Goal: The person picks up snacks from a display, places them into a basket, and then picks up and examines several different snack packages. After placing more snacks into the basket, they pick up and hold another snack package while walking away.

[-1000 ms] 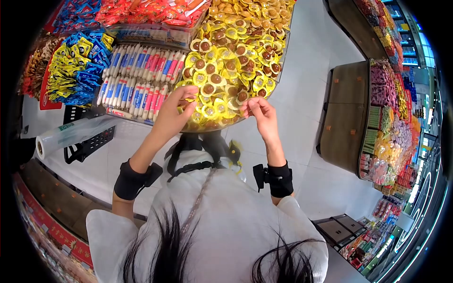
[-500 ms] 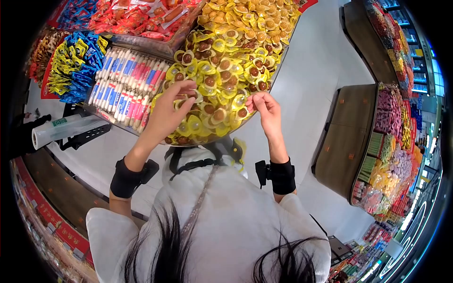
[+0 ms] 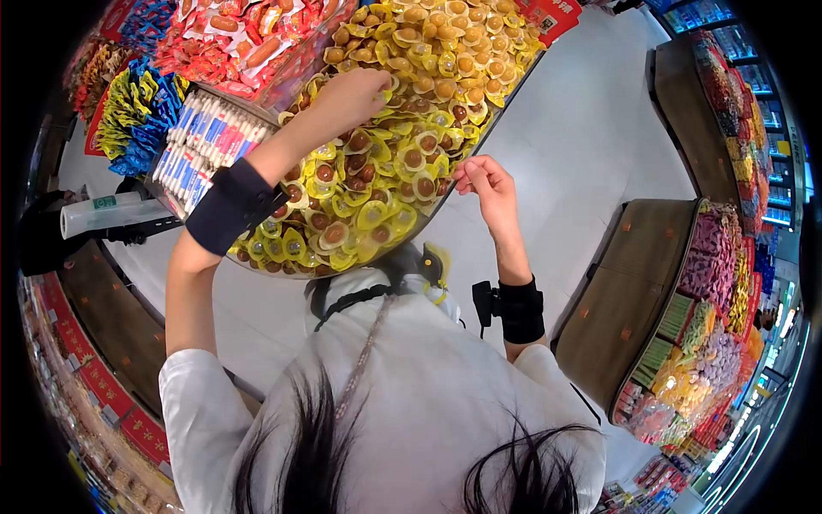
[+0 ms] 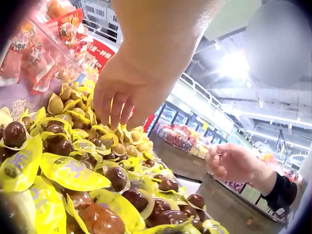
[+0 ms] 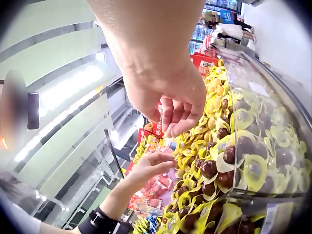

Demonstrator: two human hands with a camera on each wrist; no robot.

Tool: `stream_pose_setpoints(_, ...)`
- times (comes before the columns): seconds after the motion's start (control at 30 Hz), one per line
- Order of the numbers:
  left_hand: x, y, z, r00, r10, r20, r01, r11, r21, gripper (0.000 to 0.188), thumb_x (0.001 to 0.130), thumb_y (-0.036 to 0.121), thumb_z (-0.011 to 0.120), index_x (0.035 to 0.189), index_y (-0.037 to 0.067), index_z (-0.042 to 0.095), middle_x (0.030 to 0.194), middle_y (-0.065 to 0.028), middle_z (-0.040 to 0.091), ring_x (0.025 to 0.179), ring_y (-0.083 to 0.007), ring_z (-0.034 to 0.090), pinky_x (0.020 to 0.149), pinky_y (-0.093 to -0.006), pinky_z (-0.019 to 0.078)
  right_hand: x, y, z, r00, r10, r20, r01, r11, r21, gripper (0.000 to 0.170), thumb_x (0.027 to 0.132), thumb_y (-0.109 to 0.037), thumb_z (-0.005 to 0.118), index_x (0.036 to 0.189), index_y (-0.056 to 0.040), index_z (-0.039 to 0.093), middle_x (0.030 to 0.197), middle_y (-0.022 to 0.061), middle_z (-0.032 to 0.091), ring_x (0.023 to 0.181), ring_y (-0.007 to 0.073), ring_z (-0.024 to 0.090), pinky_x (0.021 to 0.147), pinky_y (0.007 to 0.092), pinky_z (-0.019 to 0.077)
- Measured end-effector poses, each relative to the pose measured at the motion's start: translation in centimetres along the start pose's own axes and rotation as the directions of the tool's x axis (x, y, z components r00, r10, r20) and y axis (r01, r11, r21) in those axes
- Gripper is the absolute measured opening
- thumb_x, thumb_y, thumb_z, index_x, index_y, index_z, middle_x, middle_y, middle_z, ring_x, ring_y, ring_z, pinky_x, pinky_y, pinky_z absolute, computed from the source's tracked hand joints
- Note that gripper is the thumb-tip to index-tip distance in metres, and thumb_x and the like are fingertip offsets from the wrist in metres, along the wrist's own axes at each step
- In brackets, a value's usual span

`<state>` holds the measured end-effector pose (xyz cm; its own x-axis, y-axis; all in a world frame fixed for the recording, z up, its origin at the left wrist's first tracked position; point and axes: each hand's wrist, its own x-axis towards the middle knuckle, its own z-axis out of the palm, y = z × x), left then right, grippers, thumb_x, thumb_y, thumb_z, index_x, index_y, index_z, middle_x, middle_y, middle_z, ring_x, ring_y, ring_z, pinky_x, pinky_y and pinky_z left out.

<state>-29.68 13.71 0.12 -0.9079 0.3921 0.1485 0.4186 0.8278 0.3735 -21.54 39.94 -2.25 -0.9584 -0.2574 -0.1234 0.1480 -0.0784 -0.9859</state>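
Observation:
A heap of small yellow packs (image 3: pixel 377 214), each showing a brown, egg-shaped snack through a clear side, fills a see-through bin. My left hand (image 3: pixel 355 98) reaches across to the far part of this heap, where lighter tan packs (image 3: pixel 462 51) lie. In the left wrist view, its fingers (image 4: pixel 117 109) point down with gaps between them, fingertips right at the packs. Over the bin's right edge, my right hand (image 3: pixel 490 193) hovers with loosely bent fingers. The right wrist view shows those fingers (image 5: pixel 180 117) above the packs, nothing visible in them.
White sticks with blue and pink labels (image 3: pixel 210 137) lie left of the heap, beyond them blue and yellow packets (image 3: pixel 141 116). Red-wrapped sausages (image 3: pixel 257 43) fill a bin behind. A plastic bag roll (image 3: pixel 111 214) hangs at left. Another snack stand (image 3: pixel 629 274) stands across the aisle.
My left hand has moved forward from the near side of the heap to its far part, its fingers now turned down. The right hand stays near the bin's right edge. The view has shifted.

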Motion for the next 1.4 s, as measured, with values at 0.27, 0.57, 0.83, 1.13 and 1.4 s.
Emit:
stream_pose_setpoints(0.27, 2.7, -0.5, 2.6, 0.981, -0.104, 0.166, 0.083, 0.988, 0.132, 0.035, 0.071, 0.012, 0.064, 0.101, 0.0, 0.05, 0.098, -0.0141, 0.051, 0.091, -0.0313, 0.053, 0.077, -0.0393, 0.0446, 2.0, -0.7, -2.0, 1.0, -0.006, 0.024, 0.006, 1.0, -0.014, 0.015, 0.088, -0.01, 0.046, 0.088, 0.0, 0.057, 0.075, 0.0028, 0.06, 0.063, 0.0077, 0.053, 0.058, 0.0206, 0.0433)
stream_pose_setpoints(0.57, 2.9, -1.1, 2.4, 0.985, -0.114, 0.128, 0.117, 0.993, -0.021, 0.014, 0.07, 0.0, 0.059, 0.08, -0.003, 0.05, 0.078, -0.0174, 0.054, 0.081, -0.0345, 0.054, 0.07, -0.0387, 0.0434, 3.9, 0.0, -2.8, 0.998, -0.011, 0.056, 0.009, 0.999, 0.031, 0.014, 0.088, -0.01, 0.048, 0.089, 0.0007, 0.056, 0.077, 0.0051, 0.06, 0.062, 0.0085, 0.053, 0.058, 0.0206, 0.0437)
stream_pose_setpoints(0.83, 2.8, -4.6, 0.9, 0.948, -0.316, 0.024, 0.307, 0.896, -0.322, 0.011, 0.076, 0.005, 0.06, 0.084, -0.001, 0.06, 0.073, -0.0076, 0.062, 0.067, -0.0156, 0.06, 0.062, -0.0268, 0.0472, 4.9, 0.2, -3.1, 0.999, 0.004, 0.042, -0.006, 0.999, 0.041, 0.013, 0.087, -0.009, 0.048, 0.088, 0.0014, 0.056, 0.076, 0.0048, 0.06, 0.062, 0.0084, 0.054, 0.057, 0.0205, 0.0442)
stream_pose_setpoints(1.13, 2.6, -4.1, -0.7, 0.885, -0.437, 0.159, 0.441, 0.68, -0.586, 0.013, 0.079, 0.01, 0.061, 0.087, 0.0, 0.061, 0.075, -0.003, 0.062, 0.068, -0.0079, 0.058, 0.062, -0.0214, 0.0471, 5.4, 0.0, -2.5, 0.998, 0.0, 0.069, 0.002, 1.0, -0.027, 0.017, 0.089, -0.014, 0.046, 0.087, -0.0007, 0.056, 0.078, 0.0048, 0.058, 0.067, 0.0097, 0.054, 0.061, 0.022, 0.0454)
stream_pose_setpoints(1.4, 5.8, -1.6, 2.7, 0.982, -0.169, -0.087, 0.13, 0.929, -0.346, 0.013, 0.075, 0.009, 0.061, 0.085, 0.002, 0.06, 0.075, -0.0083, 0.063, 0.07, -0.0178, 0.06, 0.066, -0.0296, 0.047, 5.2, -0.1, -2.9, 0.999, 0.004, 0.047, -0.004, 1.0, -0.012, 0.017, 0.089, -0.014, 0.045, 0.087, -0.0003, 0.056, 0.078, 0.0048, 0.058, 0.066, 0.0094, 0.054, 0.061, 0.0218, 0.0451)
